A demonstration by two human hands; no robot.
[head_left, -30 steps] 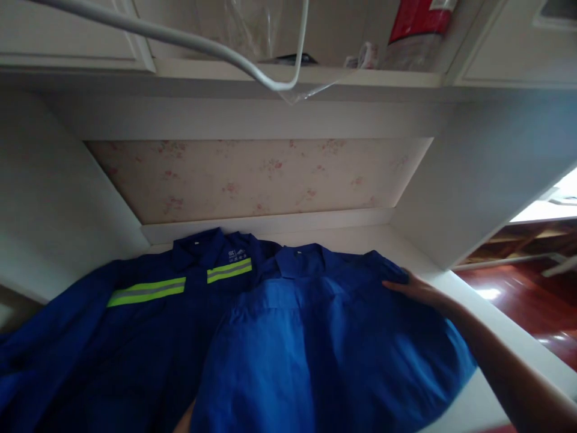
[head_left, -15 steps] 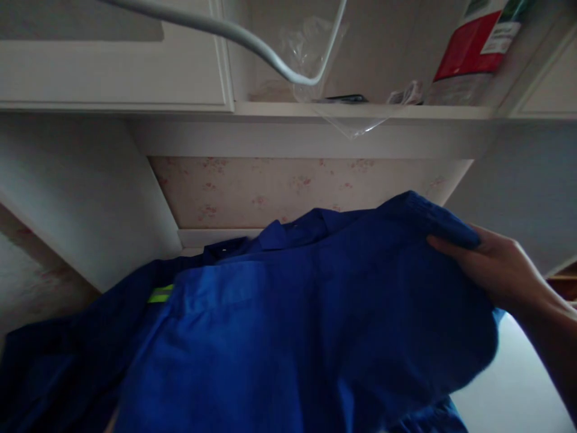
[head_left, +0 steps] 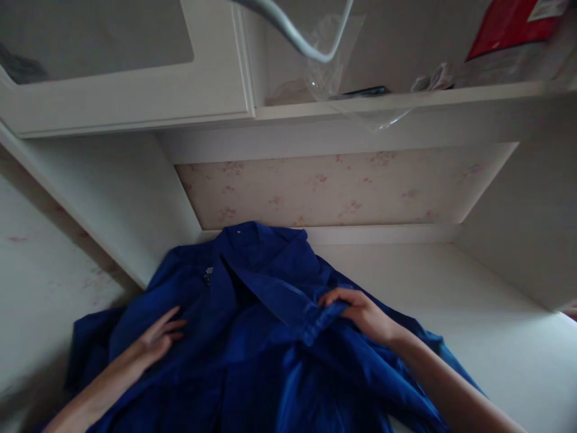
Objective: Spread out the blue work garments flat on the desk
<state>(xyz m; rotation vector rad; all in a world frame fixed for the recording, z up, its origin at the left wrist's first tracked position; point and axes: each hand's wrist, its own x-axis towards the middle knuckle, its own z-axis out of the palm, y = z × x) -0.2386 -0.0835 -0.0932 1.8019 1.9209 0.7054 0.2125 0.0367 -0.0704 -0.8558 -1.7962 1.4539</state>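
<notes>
Two hands on soft, creased blue fabric, head view. The blue garment (head_left: 265, 337) lies rumpled on the white tabletop (head_left: 451, 300), left of centre. Left hand (head_left: 160, 337) rests flat, fingers spread wide; right hand (head_left: 360, 313) pinches a folded, stitched cuff-like edge. Glossy plastic bag (head_left: 333, 66) on the far shelf.

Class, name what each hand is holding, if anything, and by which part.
The right hand pinches a folded edge of the blue cloth shirt. The left hand lies flat on it, gripping nothing.
</notes>
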